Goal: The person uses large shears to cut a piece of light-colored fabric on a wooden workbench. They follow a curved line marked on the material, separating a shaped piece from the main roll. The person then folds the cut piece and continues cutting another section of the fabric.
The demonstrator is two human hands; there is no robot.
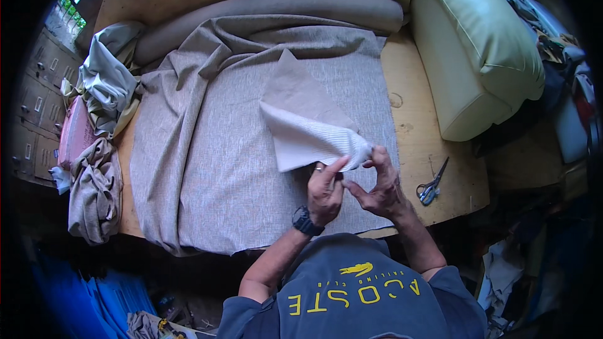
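A loose fabric piece [308,97], plain beige on one face and pale ribbed on its folded-over part, lies on a larger sheet of grey-beige woven cloth [232,138]. Its near right corner is bunched and raised. My left hand [325,194], below a dark wristwatch, closes its thumb and fingers on the lower edge of that piece. Close by on the right is my right hand [383,191], thumb and forefinger spread apart in a curve. Its upper fingertips touch the bunched corner.
Scissors [432,185] rest on the wooden table [408,119] at right, near a pale yellow upholstered cushion part [471,56]. A long fabric roll [270,14] spans the back. Crumpled cloth [95,191] and a pink bundle [76,129] crowd the left edge.
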